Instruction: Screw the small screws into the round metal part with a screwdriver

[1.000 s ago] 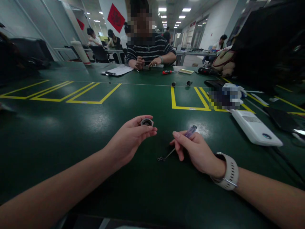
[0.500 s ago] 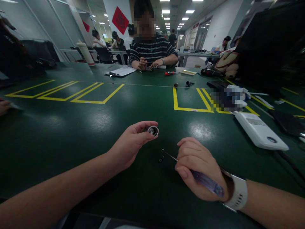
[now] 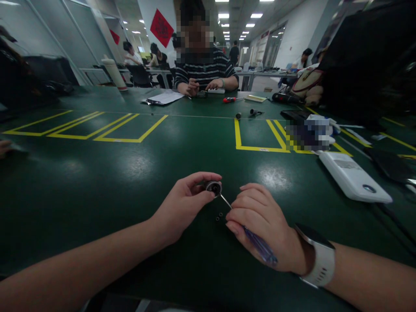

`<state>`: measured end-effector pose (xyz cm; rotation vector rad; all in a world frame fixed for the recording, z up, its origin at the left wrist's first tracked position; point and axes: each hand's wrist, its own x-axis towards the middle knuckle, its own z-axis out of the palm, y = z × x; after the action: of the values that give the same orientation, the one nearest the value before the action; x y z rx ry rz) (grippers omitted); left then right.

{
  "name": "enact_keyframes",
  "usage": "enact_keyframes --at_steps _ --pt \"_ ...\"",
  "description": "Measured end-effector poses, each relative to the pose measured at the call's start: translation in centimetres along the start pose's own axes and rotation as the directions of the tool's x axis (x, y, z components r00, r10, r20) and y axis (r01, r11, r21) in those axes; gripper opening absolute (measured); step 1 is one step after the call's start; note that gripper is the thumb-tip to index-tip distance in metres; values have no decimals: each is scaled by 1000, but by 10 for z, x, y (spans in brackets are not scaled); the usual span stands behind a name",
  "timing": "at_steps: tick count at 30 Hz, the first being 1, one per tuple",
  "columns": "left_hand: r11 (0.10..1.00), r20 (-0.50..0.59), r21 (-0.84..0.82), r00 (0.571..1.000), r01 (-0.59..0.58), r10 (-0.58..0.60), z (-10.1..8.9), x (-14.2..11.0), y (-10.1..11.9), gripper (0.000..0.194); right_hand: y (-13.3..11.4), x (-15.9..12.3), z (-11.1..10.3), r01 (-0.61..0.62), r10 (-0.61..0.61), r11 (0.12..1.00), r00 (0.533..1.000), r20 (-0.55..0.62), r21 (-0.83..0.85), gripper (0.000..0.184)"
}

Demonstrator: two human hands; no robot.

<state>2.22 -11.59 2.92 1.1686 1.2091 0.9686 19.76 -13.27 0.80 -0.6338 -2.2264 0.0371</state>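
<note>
Above a green table (image 3: 130, 195), the left hand (image 3: 177, 208) pinches a cup (image 3: 208, 186) near two rings (image 3: 219, 216); the right hand (image 3: 263, 221), closed around a screwdriver (image 3: 260, 247), should keep its tip aligned and gentle at the opening.

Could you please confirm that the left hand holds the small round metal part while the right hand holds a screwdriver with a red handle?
Not quite: the screwdriver in the right hand has a see-through purple handle, as the head view shows. The left hand does hold the small round metal part.
</note>
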Motion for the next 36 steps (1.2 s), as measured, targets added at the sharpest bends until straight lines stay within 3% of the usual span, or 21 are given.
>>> enact_keyframes --at_steps 11,22,36 --pt "999 -64 23 998 -23 24 4 3 0 19 -1 -3 0 18 -18 1000 999 41 -7 9" --pt "999 -34 42 999 -27 28 3 5 -1 18 -2 1 0 -37 36 999 998 54 18 8" --pt "999 -37 24 999 -29 30 3 4 -1 20 -2 0 -2 -17 17 1000 1000 13 6 7"
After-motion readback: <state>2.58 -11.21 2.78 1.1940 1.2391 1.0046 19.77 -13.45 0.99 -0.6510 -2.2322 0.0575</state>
